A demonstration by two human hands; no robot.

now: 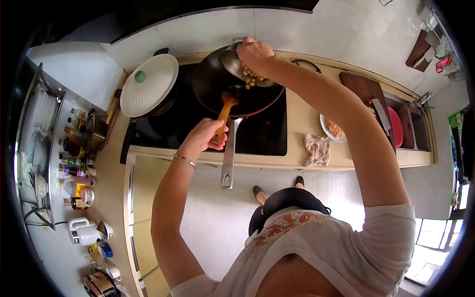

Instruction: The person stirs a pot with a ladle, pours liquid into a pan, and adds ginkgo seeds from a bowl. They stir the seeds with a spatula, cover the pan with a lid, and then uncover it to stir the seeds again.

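Observation:
My left hand point(208, 133) is wrapped round the handle of a wooden spatula point(228, 105), whose blade rests inside a dark wok point(210, 81). Over the wok's far right side, my right hand point(255, 53) grips the rim of a metal bowl point(230, 63), which is tilted. Yellowish chunks of food point(251, 78) lie at the bowl's lower edge, above the wok. The wok sits on a black stovetop point(267, 133), and its long metal handle point(229, 163) points toward my body.
Left of the wok stands a pot with a white lid point(153, 86). To the right are a plate of pinkish food point(334, 129), a crumpled cloth point(317, 149), a cutting board point(361, 86), a knife point(381, 116) and a sink point(419, 129). Bottles point(74, 171) line the left counter.

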